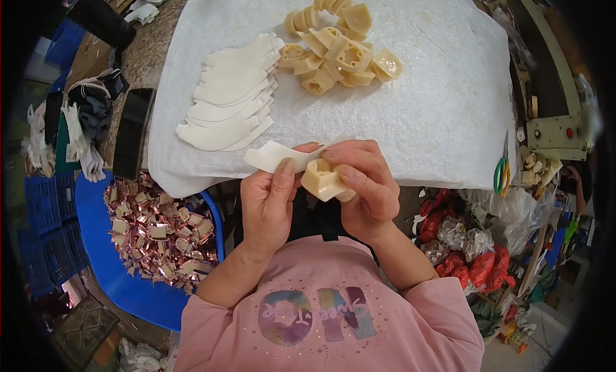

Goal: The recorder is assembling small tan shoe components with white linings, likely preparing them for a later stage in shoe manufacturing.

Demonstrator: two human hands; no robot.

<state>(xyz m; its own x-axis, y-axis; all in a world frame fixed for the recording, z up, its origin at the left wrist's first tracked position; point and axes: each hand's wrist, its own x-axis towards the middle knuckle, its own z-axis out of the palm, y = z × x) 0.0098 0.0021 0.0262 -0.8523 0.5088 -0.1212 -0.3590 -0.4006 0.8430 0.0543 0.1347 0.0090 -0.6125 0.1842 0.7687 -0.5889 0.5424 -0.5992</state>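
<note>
In front of my chest, at the near edge of the table, both my hands are close together. My left hand pinches a curved white strip of thin sheet material between thumb and fingers. A cream plastic piece that looks like a shoe heel, hollow at the top, is gripped by my right hand. The strip's far end runs behind the heel to my right fingertips. Beyond my hands, a fanned stack of similar white strips lies at left, and a pile of cream heels lies right of it.
White woven sheeting covers the table. A phone lies at its left. Below left stands a blue tub of shiny pink pieces. Scissors hang at the right edge, above red plastic bags.
</note>
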